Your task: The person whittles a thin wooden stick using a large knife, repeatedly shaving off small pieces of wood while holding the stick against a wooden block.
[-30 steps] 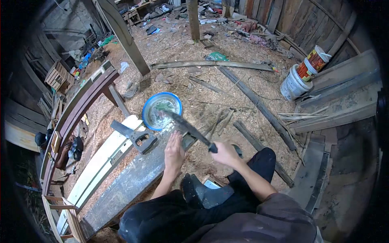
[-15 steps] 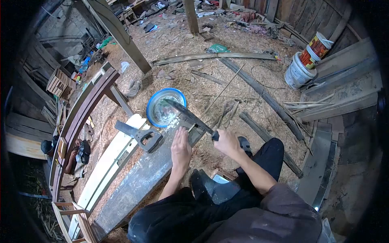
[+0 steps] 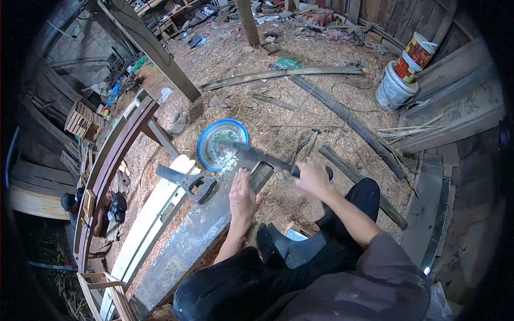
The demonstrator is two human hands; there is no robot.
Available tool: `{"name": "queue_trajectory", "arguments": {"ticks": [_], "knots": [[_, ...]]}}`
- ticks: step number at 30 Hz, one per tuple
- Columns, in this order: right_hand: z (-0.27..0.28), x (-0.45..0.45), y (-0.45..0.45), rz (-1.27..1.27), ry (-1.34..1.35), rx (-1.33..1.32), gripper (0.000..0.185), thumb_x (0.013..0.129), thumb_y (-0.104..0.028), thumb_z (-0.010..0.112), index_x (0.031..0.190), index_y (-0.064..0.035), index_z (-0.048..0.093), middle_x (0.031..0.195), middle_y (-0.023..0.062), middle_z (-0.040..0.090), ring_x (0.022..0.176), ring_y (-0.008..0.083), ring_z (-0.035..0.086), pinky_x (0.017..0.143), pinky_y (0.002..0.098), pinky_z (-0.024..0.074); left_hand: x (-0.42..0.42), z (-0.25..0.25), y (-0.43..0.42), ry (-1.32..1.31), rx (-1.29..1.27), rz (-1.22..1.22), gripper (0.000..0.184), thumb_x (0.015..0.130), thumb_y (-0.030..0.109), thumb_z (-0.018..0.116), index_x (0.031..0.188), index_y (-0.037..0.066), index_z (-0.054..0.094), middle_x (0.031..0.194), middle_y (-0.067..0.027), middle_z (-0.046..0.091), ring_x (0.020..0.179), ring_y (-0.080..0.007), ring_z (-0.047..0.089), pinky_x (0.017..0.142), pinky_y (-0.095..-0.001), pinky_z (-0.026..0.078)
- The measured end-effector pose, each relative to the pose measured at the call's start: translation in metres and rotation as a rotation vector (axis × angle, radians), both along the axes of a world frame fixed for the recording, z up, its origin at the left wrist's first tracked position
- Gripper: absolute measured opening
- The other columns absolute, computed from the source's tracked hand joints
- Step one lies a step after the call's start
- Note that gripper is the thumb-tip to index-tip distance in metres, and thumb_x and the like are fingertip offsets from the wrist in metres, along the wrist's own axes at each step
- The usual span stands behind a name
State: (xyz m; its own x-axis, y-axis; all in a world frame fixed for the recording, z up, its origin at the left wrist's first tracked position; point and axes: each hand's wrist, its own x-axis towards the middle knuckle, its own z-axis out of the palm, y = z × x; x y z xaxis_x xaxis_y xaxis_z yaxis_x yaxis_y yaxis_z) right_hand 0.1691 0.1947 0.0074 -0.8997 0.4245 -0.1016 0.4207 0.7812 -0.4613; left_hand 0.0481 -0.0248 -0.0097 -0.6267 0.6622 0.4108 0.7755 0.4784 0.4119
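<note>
My right hand (image 3: 313, 179) is closed round the dark handle of a machete (image 3: 273, 161). Its long blade, blurred by motion, reaches left across the end of a grey, worn plank (image 3: 187, 241). Against that end lies my left hand (image 3: 242, 195), its fingers stretched out and flat, close beside a small block of wood (image 3: 261, 175) below the blade. Whether the fingers pin a thin sliver there, I cannot tell. A handsaw (image 3: 195, 184) rests left of my left hand, across a pale board (image 3: 144, 232). Beyond the plank's end stands a blue-rimmed basin (image 3: 205, 160).
Left of the pale board stands a curved brown wooden frame (image 3: 120, 136), with another person (image 3: 72, 202) partly visible behind it. Dark timbers (image 3: 350, 124) lie across the shavings-covered floor. Stacked buckets (image 3: 397, 88) stand at the right. A wooden post (image 3: 160, 61) rises at the upper left.
My right hand and the machete have moved slightly up and to the right, and the blade is now more blurred. My left hand stays at the plank's end. The whole view has shifted slightly.
</note>
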Motion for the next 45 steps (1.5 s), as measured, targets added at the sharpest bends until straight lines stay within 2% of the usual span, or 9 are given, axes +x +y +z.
{"name": "queue_trajectory", "arguments": {"ticks": [13, 16, 22, 27, 32, 34, 36, 41, 45], "knots": [[-0.013, -0.003, -0.013, -0.120, 0.091, -0.212, 0.015, 0.085, -0.005, 0.063, 0.097, 0.0023, 0.068, 0.066, 0.0119, 0.063, 0.057, 0.0255, 0.064, 0.053, 0.0428, 0.0548, -0.003, -0.001, 0.005, 0.004, 0.019, 0.021, 0.042, 0.082, -0.010, 0.056, 0.124, -0.008, 0.061, 0.134, -0.0266, 0.065, 0.133, -0.0406, 0.058, 0.115, -0.0469, 0.046], [-0.016, 0.011, -0.023, 0.112, 0.077, 0.111, 0.016, 0.085, -0.008, 0.065, 0.096, 0.0034, 0.068, 0.067, 0.0138, 0.064, 0.061, 0.0274, 0.067, 0.057, 0.0425, 0.0572, 0.001, -0.004, 0.002, -0.007, 0.008, 0.028, 0.044, 0.082, -0.010, 0.056, 0.126, -0.008, 0.060, 0.135, -0.0265, 0.064, 0.133, -0.0407, 0.058, 0.114, -0.0468, 0.047], [-0.013, -0.007, -0.010, -0.216, 0.130, -0.135, 0.014, 0.083, -0.006, 0.067, 0.095, 0.0019, 0.069, 0.076, 0.0178, 0.068, 0.068, 0.0307, 0.071, 0.065, 0.0456, 0.0598, -0.001, -0.006, 0.004, 0.018, 0.015, 0.022, 0.044, 0.083, -0.009, 0.055, 0.126, -0.008, 0.060, 0.135, -0.0279, 0.063, 0.132, -0.0416, 0.058, 0.114, -0.0476, 0.047], [0.005, 0.009, -0.007, 0.087, 0.031, 0.019, 0.018, 0.083, -0.008, 0.064, 0.094, 0.0056, 0.069, 0.070, 0.0215, 0.069, 0.072, 0.0352, 0.073, 0.072, 0.0483, 0.0603, -0.002, -0.005, 0.001, -0.022, 0.022, -0.002, 0.044, 0.082, -0.009, 0.056, 0.126, -0.008, 0.060, 0.136, -0.0280, 0.063, 0.132, -0.0418, 0.058, 0.114, -0.0478, 0.047], [-0.036, -0.009, 0.005, -0.285, 0.080, -0.125, 0.017, 0.084, -0.010, 0.066, 0.098, 0.0002, 0.070, 0.075, 0.0198, 0.070, 0.073, 0.0337, 0.073, 0.070, 0.0481, 0.0592, -0.001, -0.005, 0.002, -0.002, 0.014, 0.007, 0.043, 0.081, -0.009, 0.056, 0.124, -0.008, 0.061, 0.135, -0.0279, 0.063, 0.132, -0.0420, 0.058, 0.114, -0.0476, 0.046], [-0.020, 0.001, -0.006, -0.258, 0.019, -0.237, 0.018, 0.084, -0.011, 0.068, 0.099, -0.0008, 0.070, 0.082, 0.0200, 0.072, 0.077, 0.0335, 0.073, 0.071, 0.0461, 0.0589, 0.001, -0.005, 0.003, -0.005, 0.005, 0.016, 0.043, 0.081, -0.010, 0.056, 0.124, -0.008, 0.061, 0.135, -0.0274, 0.063, 0.132, -0.0416, 0.058, 0.114, -0.0474, 0.046], [-0.020, 0.010, -0.005, 0.023, -0.002, 0.085, 0.018, 0.084, -0.011, 0.069, 0.098, 0.0004, 0.069, 0.082, 0.0200, 0.071, 0.077, 0.0332, 0.073, 0.071, 0.0452, 0.0587, 0.001, -0.003, 0.003, -0.023, 0.014, 0.039, 0.044, 0.081, -0.010, 0.056, 0.125, -0.007, 0.061, 0.135, -0.0265, 0.064, 0.132, -0.0404, 0.058, 0.115, -0.0470, 0.046], [-0.028, -0.006, 0.020, -0.281, 0.140, -0.183, 0.019, 0.079, -0.014, 0.068, 0.095, -0.0055, 0.072, 0.079, 0.0274, 0.070, 0.078, 0.0452, 0.071, 0.072, 0.0526, 0.0576, 0.001, -0.009, 0.001, -0.001, 0.010, 0.013, 0.044, 0.082, -0.009, 0.057, 0.125, -0.007, 0.061, 0.135, -0.0258, 0.064, 0.132, -0.0396, 0.059, 0.115, -0.0467, 0.046], [-0.026, 0.007, -0.003, -0.058, 0.165, -0.011, 0.018, 0.084, -0.017, 0.070, 0.092, -0.0006, 0.068, 0.076, 0.0195, 0.071, 0.074, 0.0368, 0.073, 0.072, 0.0512, 0.0581, 0.001, -0.001, 0.004, 0.016, 0.005, 0.011, 0.044, 0.082, -0.010, 0.057, 0.125, -0.007, 0.061, 0.134, -0.0258, 0.064, 0.132, -0.0398, 0.059, 0.115, -0.0463, 0.046]]}}
